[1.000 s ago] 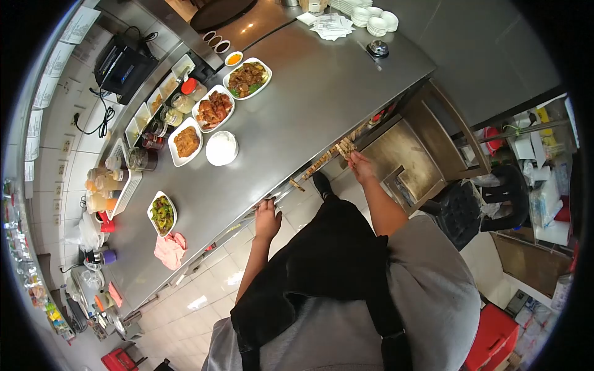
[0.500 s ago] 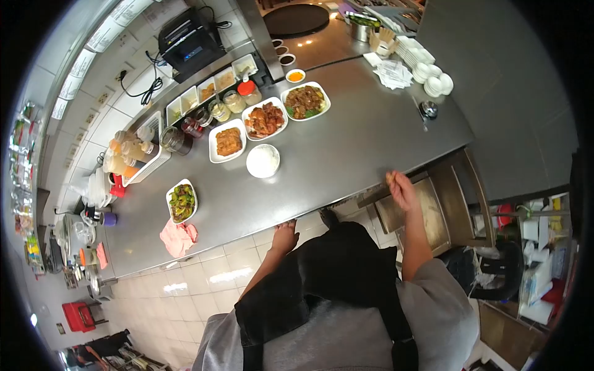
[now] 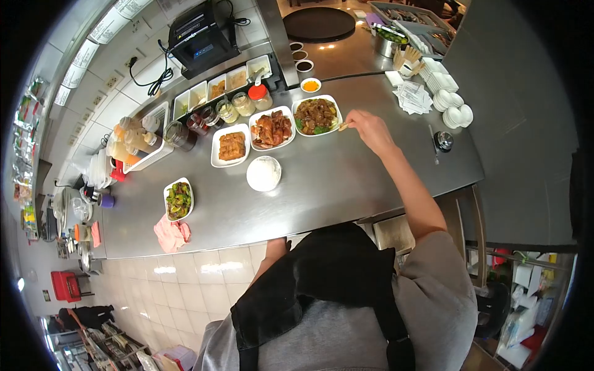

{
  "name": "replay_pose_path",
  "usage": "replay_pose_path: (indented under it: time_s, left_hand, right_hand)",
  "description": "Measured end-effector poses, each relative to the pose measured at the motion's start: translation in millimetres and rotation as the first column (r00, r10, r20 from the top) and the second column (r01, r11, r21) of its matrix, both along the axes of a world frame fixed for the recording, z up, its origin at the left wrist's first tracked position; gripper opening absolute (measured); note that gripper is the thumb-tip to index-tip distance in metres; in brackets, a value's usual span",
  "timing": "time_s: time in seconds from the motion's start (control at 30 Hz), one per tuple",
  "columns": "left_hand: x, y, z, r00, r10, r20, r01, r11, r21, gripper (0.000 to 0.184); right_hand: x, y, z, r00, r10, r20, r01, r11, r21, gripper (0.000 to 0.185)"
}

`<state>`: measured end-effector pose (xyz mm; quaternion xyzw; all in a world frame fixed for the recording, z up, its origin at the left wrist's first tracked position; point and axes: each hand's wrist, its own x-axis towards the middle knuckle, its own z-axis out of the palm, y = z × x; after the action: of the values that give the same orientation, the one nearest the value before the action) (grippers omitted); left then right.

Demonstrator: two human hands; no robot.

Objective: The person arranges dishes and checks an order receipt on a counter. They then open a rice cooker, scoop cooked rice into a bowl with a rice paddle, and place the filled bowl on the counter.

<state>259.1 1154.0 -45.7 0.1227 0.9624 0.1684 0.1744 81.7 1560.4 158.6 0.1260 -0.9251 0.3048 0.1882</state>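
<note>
The right hand [image 3: 371, 131] has swung over the desk [image 3: 346, 179], bringing a pinched tan piece [image 3: 343, 127] right by the meat dish [image 3: 338, 111] (left hand [image 3: 278, 245] mostly hidden, grip impossible to tell).

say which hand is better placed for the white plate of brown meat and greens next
Likely the right hand: it pinches a small tan item beside that plate; the left hand is farther, at the grey steel counter edge.

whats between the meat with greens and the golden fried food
Reddish-brown meat on a white plate sits between the meat with greens and the golden fried food, in the head view.
</note>
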Motion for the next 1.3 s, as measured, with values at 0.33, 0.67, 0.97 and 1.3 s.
replay_pose_path:
  time_s: [0.33,0.67,0.97,1.3]
  left_hand:
    - [6.0,6.7,9.8,0.995,0.063,-0.077,-0.059,0.997,0.056,0.027]
    - [-23.6,-20.9,161.6,0.784,-0.086,0.615,-0.331,0.781,0.53,0.025]
    - [-136.0,8.6,128.6,0.741,0.444,0.504,-0.618,0.155,0.771,0.085]
    - [-154.6,21.3,129.7,0.732,0.375,0.568,-0.637,0.083,0.766,0.094]
  right_hand:
    - [-38.3,7.0,-28.3,0.968,0.248,0.039,-0.246,0.905,0.346,0.012]
    - [-6.5,-24.3,3.9,0.991,0.114,-0.076,-0.115,0.993,-0.018,0.031]
    - [3.9,-132.2,-69.2,0.85,0.387,0.358,-0.121,0.804,-0.582,0.037]
    - [-10.1,-180.1,-120.4,0.569,0.642,0.514,0.365,0.363,-0.857,0.038]
